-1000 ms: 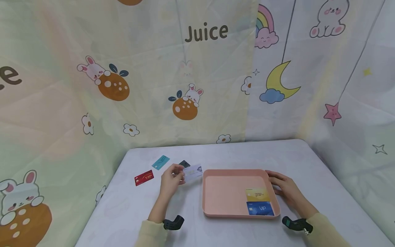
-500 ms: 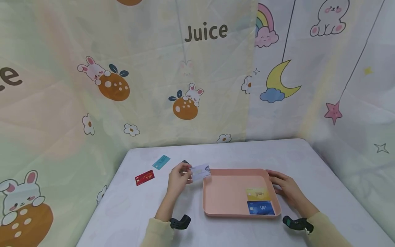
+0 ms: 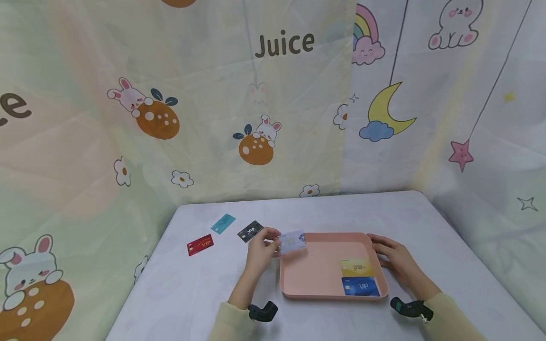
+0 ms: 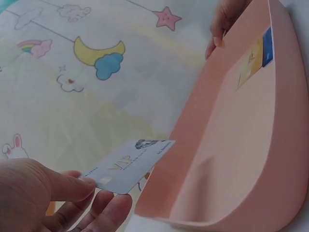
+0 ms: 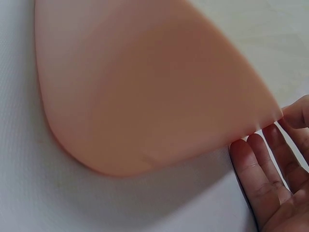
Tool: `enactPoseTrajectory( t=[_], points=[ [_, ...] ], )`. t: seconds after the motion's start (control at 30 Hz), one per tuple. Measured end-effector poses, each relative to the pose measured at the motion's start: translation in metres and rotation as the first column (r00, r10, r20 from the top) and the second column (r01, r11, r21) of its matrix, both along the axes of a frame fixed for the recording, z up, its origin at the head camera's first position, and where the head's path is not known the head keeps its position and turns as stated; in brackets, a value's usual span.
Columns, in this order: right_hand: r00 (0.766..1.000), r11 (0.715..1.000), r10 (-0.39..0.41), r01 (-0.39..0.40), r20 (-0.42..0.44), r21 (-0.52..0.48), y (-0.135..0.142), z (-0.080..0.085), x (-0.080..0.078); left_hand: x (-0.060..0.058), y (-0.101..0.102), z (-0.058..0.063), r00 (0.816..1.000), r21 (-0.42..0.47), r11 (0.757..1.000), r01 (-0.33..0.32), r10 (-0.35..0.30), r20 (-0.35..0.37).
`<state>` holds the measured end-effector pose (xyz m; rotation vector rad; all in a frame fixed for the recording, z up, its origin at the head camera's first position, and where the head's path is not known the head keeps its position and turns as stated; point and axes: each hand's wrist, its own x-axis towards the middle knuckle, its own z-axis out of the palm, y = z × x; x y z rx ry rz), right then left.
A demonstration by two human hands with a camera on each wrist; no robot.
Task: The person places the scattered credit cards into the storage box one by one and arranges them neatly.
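Note:
My left hand (image 3: pixel 263 248) pinches a pale silver-white VIP card (image 3: pixel 292 242) by its left end, between thumb and fingers. The card hangs over the left back part of the pink tray (image 3: pixel 307 284), and in the left wrist view its free end (image 4: pixel 149 154) reaches the tray's wall. My right hand (image 3: pixel 395 260) touches the tray's right side, its fingertips (image 5: pixel 244 150) against the outer wall in the right wrist view. Inside the tray, at the right, a gold card (image 3: pixel 356 268) lies just behind a blue VIP card (image 3: pixel 360 286).
Left of the tray, a red VIP card (image 3: pixel 200 245), a teal card (image 3: pixel 223 223) and a black VIP card (image 3: pixel 250 231) lie on the white table (image 3: pixel 170 303). A printed cloth curtain (image 3: pixel 204 104) stands behind the table.
My left hand has carried the white card rightward, from beside the tray to over its left part, uncovering the black card. My right hand stays at the tray's side.

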<state>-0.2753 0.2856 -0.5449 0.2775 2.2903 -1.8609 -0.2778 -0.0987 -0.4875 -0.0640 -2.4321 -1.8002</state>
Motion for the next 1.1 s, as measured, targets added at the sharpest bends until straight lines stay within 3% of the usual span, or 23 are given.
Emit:
enactPoseTrajectory(
  t=[0.83, 1.1],
  points=[
    [1.0, 1.0, 0.01, -0.01, -0.005, -0.009, 0.0, 0.0, 0.001, 0.0, 0.035, -0.011, 0.994, -0.038, 0.993, 0.111, -0.111, -0.002],
    [1.0, 1.0, 0.007, -0.007, -0.006, 0.01, 0.001, 0.001, 0.002, -0.003, 0.048, -0.008, 0.988, -0.074, 0.985, 0.155, -0.155, 0.0]
  ],
)
